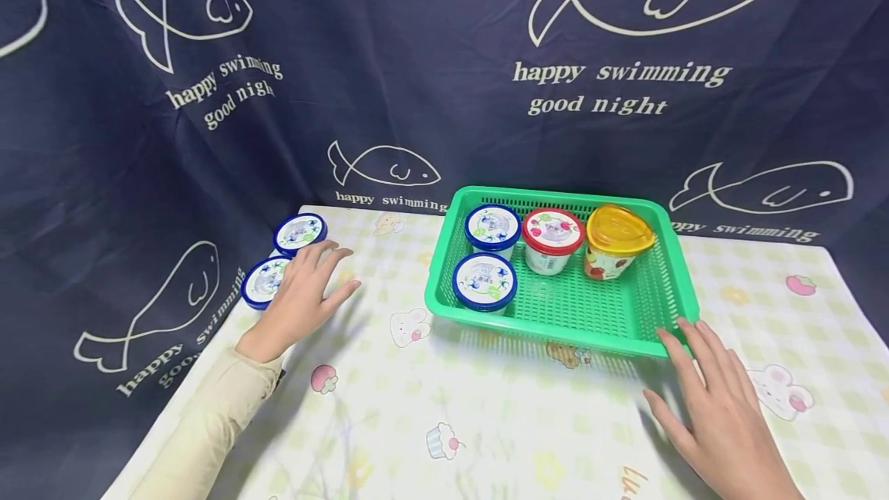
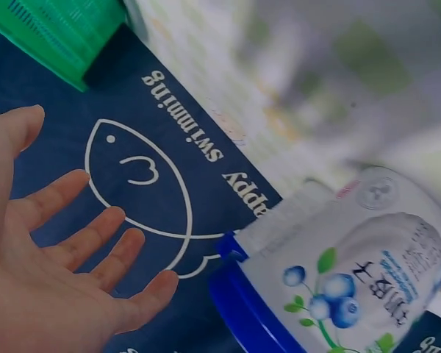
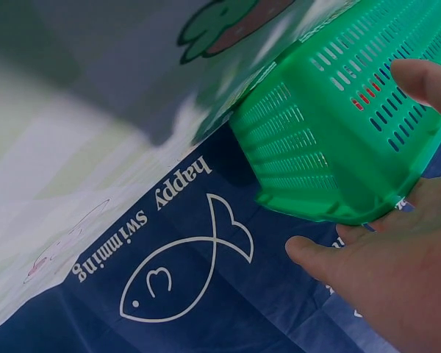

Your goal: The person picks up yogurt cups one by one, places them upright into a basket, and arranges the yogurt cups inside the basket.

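My left hand is beside two blue-lidded yogurt cups at the table's left edge, a rear cup and a front cup. Its fingers are spread and hold nothing. In the left wrist view, blueberries are printed on the nearer cup, apart from the fingers. My right hand has extended fingers at the front right corner of a green plastic basket. Inside the basket stand two blue-lidded cups, one behind and one in front, a red-lidded cup and a yellow-lidded cup.
A pale checked tablecloth with cartoon prints covers the table. Right behind the table and along its left side hangs a dark blue curtain with white fish drawings. The cups in the basket stand along its left and back sides.
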